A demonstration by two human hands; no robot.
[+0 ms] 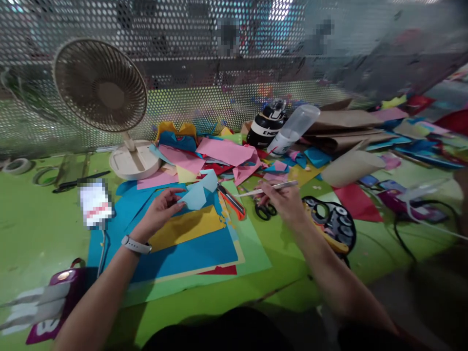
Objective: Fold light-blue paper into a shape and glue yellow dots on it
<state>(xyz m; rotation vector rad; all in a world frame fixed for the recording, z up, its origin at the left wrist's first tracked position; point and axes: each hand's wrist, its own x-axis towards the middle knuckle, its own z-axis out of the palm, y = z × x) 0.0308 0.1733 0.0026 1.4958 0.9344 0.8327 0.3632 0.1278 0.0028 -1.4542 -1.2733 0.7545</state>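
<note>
Left hand pinching cut blue scrap, right hand gripping white pen (stacked sheets near, mostly uncut).

Matt coloured paper sheets lie on a smooth green tabletop. The left hand pinches a thin light-blue paper piece; the right hand grips a slim white stick, possibly plastic. Behind stand a cream plastic fan, a translucent plastic bottle, brown kraft paper and a perforated metal screen.
</note>
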